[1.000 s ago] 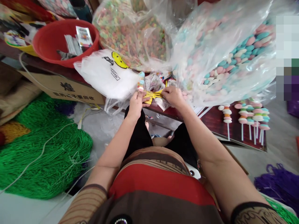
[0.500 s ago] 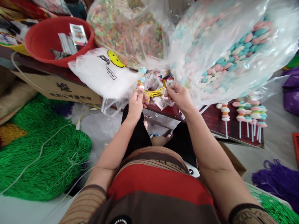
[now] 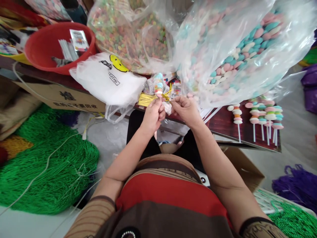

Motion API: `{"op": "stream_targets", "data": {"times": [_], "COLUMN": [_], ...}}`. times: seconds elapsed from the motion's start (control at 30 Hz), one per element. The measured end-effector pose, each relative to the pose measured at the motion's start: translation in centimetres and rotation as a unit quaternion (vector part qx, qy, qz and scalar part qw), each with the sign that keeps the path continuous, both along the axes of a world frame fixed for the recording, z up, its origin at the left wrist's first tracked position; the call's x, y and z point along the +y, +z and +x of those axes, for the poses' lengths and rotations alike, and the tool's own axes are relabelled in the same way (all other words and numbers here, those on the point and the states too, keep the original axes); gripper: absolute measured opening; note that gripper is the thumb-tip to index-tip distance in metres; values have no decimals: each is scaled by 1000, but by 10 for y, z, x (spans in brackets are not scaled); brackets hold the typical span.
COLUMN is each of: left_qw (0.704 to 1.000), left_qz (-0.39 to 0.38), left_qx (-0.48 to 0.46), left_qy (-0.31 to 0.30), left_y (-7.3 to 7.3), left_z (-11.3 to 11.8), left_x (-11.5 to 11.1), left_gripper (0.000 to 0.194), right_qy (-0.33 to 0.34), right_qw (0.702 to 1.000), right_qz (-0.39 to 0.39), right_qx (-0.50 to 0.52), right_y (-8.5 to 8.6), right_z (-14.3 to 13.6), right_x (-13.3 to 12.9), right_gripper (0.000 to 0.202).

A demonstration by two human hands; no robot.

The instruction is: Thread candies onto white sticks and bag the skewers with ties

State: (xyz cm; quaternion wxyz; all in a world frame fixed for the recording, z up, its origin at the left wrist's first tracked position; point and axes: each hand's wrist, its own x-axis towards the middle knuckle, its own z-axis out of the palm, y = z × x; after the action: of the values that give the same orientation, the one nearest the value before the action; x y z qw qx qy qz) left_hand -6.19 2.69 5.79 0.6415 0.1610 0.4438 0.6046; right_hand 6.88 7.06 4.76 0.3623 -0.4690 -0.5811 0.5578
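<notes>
Candy stick's (image 3: 158,85) lower end hidden inside left hand (image 3: 153,115) | stick upright above pinched left fingers at table's (image 3: 247,132) near edge | right hand (image 3: 185,110) just beside, fingers pinching gold twist tie (image 3: 166,96) against the stick; grip partly obscured

Red basin (image 3: 47,49), green netting (image 3: 49,165), gold twist ties (image 3: 146,99), pastel candy skewer (image 3: 158,84), purple netting (image 3: 294,186)

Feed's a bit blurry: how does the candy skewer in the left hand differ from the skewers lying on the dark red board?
The wrapped candy skewer stands upright, pinched by the left hand; the bare candy skewers lie flat on the dark red board, untouched. The held one sits in clear film; the others show none. Both stack pastel discs.
</notes>
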Motion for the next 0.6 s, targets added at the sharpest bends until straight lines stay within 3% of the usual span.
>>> {"op": "stream_targets", "data": {"times": [0.1,0.27,0.6], "left_qw": [1000,1000,998], "left_qz": [9,2,-13], "left_qx": [4,22,30], "left_qy": [-20,-11,56], "left_y": [3,0,-11], "left_z": [1,1,-6], "left_x": [-1,0,9], "left_gripper": [43,28,33], "right_qy": [25,52,5], "right_qw": [999,996,1000], "right_qz": [-40,-59,-24], "right_qx": [23,48,8], "right_y": [-3,-4,-8], "right_z": [-1,-5,-18], "right_x": [-1,-1,7], "right_gripper": [33,36,31]}}
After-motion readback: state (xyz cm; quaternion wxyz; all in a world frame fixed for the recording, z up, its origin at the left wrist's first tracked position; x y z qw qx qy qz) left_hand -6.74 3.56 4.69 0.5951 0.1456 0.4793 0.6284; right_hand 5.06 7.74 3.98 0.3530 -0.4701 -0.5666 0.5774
